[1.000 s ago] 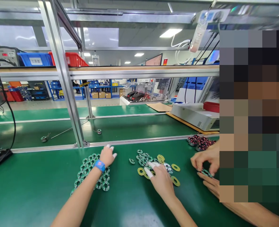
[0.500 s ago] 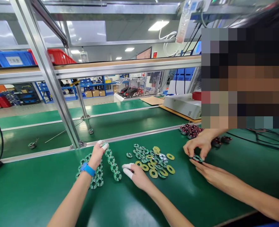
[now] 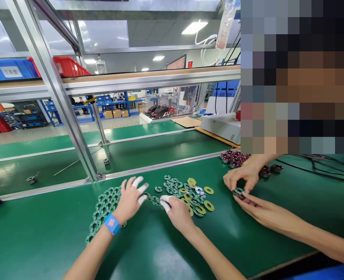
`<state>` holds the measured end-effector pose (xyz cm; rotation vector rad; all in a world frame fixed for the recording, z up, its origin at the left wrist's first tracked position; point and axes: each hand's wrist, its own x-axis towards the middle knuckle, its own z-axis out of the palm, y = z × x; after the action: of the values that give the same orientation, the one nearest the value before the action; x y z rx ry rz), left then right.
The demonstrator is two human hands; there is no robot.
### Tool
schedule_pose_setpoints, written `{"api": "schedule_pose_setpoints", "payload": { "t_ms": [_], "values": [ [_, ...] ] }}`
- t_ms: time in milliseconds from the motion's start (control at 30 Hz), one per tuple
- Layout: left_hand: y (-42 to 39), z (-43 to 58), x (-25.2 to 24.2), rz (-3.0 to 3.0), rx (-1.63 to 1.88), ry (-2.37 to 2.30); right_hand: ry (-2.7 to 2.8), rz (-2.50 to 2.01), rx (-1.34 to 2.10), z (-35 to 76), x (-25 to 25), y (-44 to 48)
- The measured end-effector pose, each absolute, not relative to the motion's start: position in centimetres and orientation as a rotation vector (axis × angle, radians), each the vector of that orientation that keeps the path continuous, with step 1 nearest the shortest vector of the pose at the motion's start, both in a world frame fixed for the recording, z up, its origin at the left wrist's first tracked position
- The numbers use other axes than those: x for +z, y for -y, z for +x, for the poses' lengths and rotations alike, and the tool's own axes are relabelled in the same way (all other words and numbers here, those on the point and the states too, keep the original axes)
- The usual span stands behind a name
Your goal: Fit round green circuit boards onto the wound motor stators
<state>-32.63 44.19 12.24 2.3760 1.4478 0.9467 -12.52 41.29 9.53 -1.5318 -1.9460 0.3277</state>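
My left hand (image 3: 131, 198), with white finger cots and a blue wristband, lies on the green mat at the right edge of a pile of green ring-shaped boards (image 3: 103, 206); its fingers are spread. My right hand (image 3: 176, 212) rests just to its right, fingers curled, cotted fingertips touching a few green rings (image 3: 154, 200) between the two hands. What it holds, if anything, is hidden. A mixed heap of green rings and yellow washers (image 3: 193, 194) lies beyond my right hand.
A co-worker's hands (image 3: 241, 182) hold a small green part at the right. Dark red wound coils (image 3: 236, 157) lie behind them. An aluminium frame post (image 3: 69, 120) stands at the mat's far edge, with a conveyor belt (image 3: 160, 147) beyond and a grey box (image 3: 221, 126).
My left hand has come down from the top of the ring pile to its right side. My right hand has slid left toward it, and the two now almost meet.
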Motion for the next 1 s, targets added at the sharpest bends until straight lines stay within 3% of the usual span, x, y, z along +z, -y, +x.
{"api": "schedule_pose_setpoints", "payload": {
  "t_ms": [67, 167, 700, 1000],
  "values": [
    [-43.4, -32.1, 12.4, 2.581, 0.577, -1.496, 1.982, -1.542, 0.252, -12.4, 9.4, -41.2],
    [-43.0, -31.1, 12.2, 2.577, 0.428, -1.581, 2.002, -1.601, 0.156, -12.3, 8.9, -41.4],
    [-44.5, -27.5, 11.2, 2.302, 0.520, -1.705, 1.931, -1.701, 0.097, -11.1, 10.5, -42.0],
    [-45.7, -27.6, 10.1, 2.177, 0.706, -1.303, 1.878, -1.460, 0.495, -9.7, 10.1, -44.1]
  ]
}}
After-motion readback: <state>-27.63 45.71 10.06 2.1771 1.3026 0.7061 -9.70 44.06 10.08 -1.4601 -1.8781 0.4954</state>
